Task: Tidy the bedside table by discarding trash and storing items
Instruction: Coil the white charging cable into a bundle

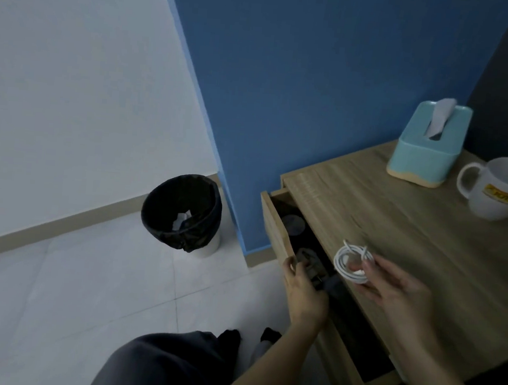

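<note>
Right hand (391,291) pinches coiled white cable (352,262) over open drawer (277,233) | left hand (302,293) curls on drawer front | bin (182,212) holds crumpled paper (182,219) | tissue box (430,142), mug (499,189) on tabletop

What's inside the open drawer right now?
The drawer holds a round greyish item at the back and a dark object by the left hand. The tabletop hides the rest.
</note>
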